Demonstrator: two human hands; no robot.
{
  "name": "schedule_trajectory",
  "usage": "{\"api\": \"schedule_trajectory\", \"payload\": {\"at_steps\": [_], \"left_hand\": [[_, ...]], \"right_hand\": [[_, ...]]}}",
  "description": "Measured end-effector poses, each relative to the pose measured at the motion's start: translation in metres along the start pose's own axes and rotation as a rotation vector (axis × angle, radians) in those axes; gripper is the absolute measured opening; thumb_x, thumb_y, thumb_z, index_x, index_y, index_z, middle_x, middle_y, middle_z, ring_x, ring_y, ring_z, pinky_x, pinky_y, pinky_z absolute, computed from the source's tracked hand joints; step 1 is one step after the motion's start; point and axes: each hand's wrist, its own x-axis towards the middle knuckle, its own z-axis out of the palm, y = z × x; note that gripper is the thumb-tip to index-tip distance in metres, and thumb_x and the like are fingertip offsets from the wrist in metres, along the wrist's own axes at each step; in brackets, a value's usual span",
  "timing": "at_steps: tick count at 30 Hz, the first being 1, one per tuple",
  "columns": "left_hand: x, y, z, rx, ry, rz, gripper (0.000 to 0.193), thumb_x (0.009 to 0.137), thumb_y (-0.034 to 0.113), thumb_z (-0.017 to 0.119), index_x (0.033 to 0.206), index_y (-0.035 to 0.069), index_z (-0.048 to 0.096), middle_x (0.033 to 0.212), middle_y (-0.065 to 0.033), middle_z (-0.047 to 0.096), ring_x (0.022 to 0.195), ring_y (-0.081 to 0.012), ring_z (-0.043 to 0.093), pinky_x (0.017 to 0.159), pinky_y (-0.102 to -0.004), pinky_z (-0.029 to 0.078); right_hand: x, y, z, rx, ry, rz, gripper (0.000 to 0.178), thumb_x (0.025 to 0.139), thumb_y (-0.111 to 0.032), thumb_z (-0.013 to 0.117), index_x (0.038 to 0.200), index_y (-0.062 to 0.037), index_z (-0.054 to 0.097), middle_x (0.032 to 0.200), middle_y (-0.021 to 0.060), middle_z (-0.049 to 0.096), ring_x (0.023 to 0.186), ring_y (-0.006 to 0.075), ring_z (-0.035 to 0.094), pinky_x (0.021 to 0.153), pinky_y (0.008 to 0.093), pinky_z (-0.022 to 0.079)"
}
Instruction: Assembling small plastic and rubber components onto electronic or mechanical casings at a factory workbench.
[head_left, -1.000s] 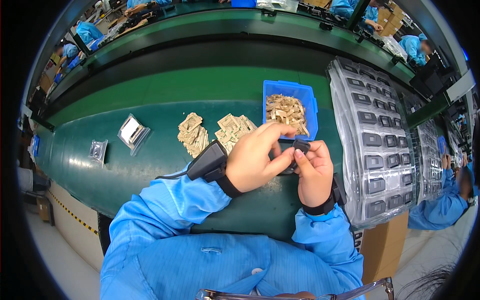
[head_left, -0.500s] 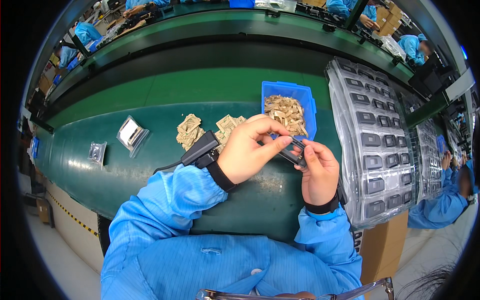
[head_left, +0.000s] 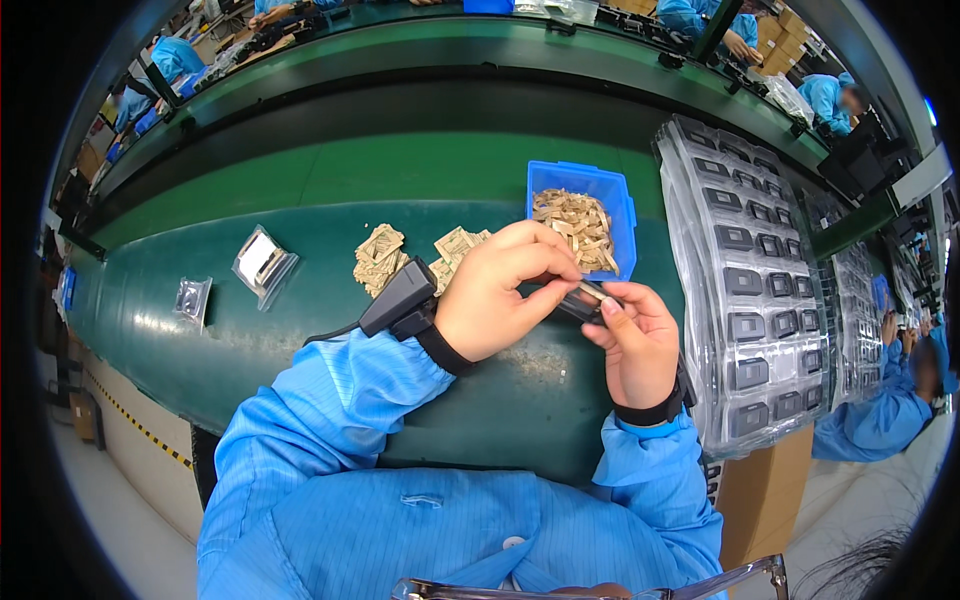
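Over the green bench, both my hands hold a small dark plastic housing [head_left: 578, 306] between them. My left hand [head_left: 508, 288] pinches its left end, thumb and forefinger together at the upper edge. Around the right end, the fingers of my right hand [head_left: 640, 340] are closed, with the thumb on top. A narrow pale strip [head_left: 594, 290] shows along the housing near both thumbs; I cannot tell whether it is stuck down. Just beyond my hands stands a blue bin [head_left: 625, 235] filled with tan strips [head_left: 575, 222]. Part of the housing is hidden by my fingers.
Two piles of tan pieces, a left one [head_left: 380, 258] and a right one [head_left: 456, 250], lie left of the bin. Farther left are a clear bag with a white item [head_left: 264, 262] and a smaller bag [head_left: 192, 298]. Stacked clear trays [head_left: 745, 285] of dark parts stand right.
The housing has turned in my fingers, and a pale strip now shows on it where a dark, slotted face was seen before. Both hands stay in nearly the same place.
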Motion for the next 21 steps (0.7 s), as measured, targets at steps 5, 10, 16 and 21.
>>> {"api": "schedule_trajectory", "payload": {"at_steps": [5, 10, 16, 21], "left_hand": [[-0.001, -0.001, 0.002, 0.267, 0.015, 0.104, 0.017, 0.074, 0.000, 0.074, 0.090, 0.004, 0.070, 0.106, -0.0095, 0.065, 0.096, -0.0269, 0.065, 0.078, -0.0358, 0.054], [0.000, 0.010, 0.003, 0.471, 0.049, 0.369, 0.023, 0.069, 0.006, 0.080, 0.089, 0.007, 0.069, 0.099, -0.0056, 0.064, 0.090, -0.0271, 0.062, 0.074, -0.0369, 0.052], [-0.005, 0.009, 0.008, 0.471, 0.073, 0.314, 0.022, 0.068, 0.009, 0.082, 0.085, 0.007, 0.069, 0.092, -0.0041, 0.061, 0.083, -0.0247, 0.058, 0.066, -0.0357, 0.049], [-0.005, 0.012, 0.008, 0.356, 0.022, 0.154, 0.014, 0.070, 0.006, 0.080, 0.076, 0.005, 0.067, 0.087, -0.0036, 0.060, 0.080, -0.0249, 0.056, 0.064, -0.0355, 0.047]], "right_hand": [[-0.004, -0.003, 0.005, -0.125, -0.048, 0.049, 0.028, 0.095, 0.006, 0.057, 0.123, 0.0046, 0.057, 0.119, 0.0169, 0.066, 0.112, 0.0224, 0.066, 0.080, 0.0272, 0.061], [-0.005, 0.004, 0.005, -0.090, -0.219, -0.159, 0.046, 0.091, 0.014, 0.056, 0.136, 0.0085, 0.049, 0.134, 0.0196, 0.056, 0.124, 0.0241, 0.058, 0.098, 0.0326, 0.055], [-0.009, 0.009, 0.008, -0.461, -0.105, -0.287, 0.043, 0.087, 0.014, 0.062, 0.128, 0.0030, 0.061, 0.123, 0.0173, 0.065, 0.110, 0.0212, 0.066, 0.097, 0.0335, 0.055], [-0.009, 0.001, 0.014, -0.985, -0.026, -0.573, 0.043, 0.078, 0.010, 0.072, 0.119, -0.0016, 0.069, 0.108, 0.0175, 0.071, 0.095, 0.0264, 0.072, 0.085, 0.0338, 0.058]]}}
